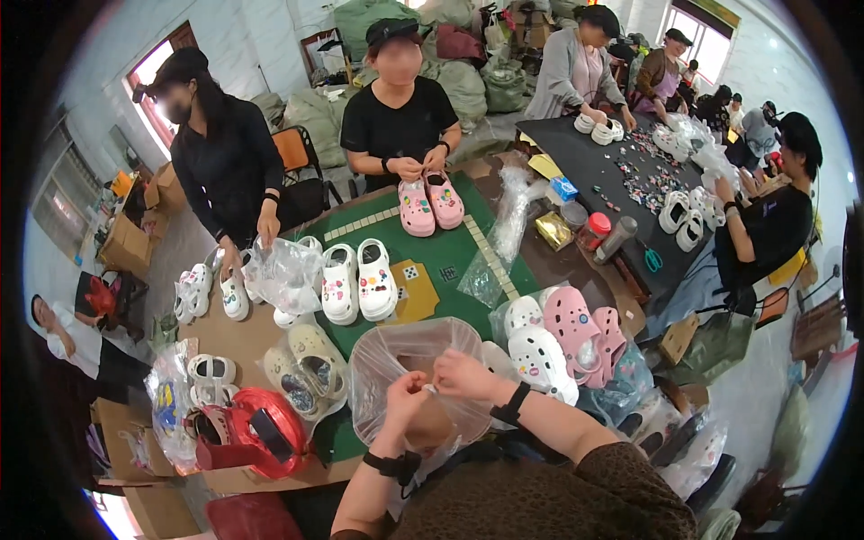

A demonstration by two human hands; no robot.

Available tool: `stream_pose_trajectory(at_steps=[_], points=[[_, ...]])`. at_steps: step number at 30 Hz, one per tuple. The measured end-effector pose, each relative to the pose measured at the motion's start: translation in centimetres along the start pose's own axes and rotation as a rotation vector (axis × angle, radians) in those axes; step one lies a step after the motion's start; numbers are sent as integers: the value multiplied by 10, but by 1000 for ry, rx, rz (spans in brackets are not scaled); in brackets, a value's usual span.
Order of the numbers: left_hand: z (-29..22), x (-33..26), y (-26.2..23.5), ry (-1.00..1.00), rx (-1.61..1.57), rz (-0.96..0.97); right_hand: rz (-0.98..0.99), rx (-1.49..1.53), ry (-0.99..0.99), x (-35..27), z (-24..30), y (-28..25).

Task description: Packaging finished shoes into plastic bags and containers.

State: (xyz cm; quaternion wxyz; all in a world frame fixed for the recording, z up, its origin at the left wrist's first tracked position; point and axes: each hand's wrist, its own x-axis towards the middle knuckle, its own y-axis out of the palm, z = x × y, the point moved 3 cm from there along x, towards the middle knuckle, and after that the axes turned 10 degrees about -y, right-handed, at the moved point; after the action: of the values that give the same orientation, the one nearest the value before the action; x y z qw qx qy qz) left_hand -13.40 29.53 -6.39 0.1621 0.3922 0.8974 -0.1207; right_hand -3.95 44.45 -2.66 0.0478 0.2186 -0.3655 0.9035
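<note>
Clear plastic bag (pixel 396 360) sits at the table's near edge, mouth open. Left hand (pixel 407 393) and right hand (pixel 461 373) meet over it, fingertips pinched together on its rim. White clogs (pixel 358 281) stand beyond on green mat (pixel 454 247).

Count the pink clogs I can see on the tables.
4: two pink clogs side by side under the hands of the person in black opposite, and two more in clear bags at right. Others may be hidden.
</note>
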Motion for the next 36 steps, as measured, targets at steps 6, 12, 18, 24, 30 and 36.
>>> stream_pose_trajectory(at_steps=[6,12,18,24,30,36], points=[[-44,-24,18,94,618,-167,15,-395,24,-7,22,3],[-36,-22,17,249,641,-180,89,-546,-23,0,32,-8],[-46,-19,20,433,745,-231,243,-486,-85,5,16,-12],[-21,-12,17,110,782,-128,475,14,-50,46,-52,-50],[-11,-14,27,162,853,-235,-236,-42,411,90,-322,-168],[7,-24,30,-211,557,-268,-582,-233,728,44,-530,-191]])
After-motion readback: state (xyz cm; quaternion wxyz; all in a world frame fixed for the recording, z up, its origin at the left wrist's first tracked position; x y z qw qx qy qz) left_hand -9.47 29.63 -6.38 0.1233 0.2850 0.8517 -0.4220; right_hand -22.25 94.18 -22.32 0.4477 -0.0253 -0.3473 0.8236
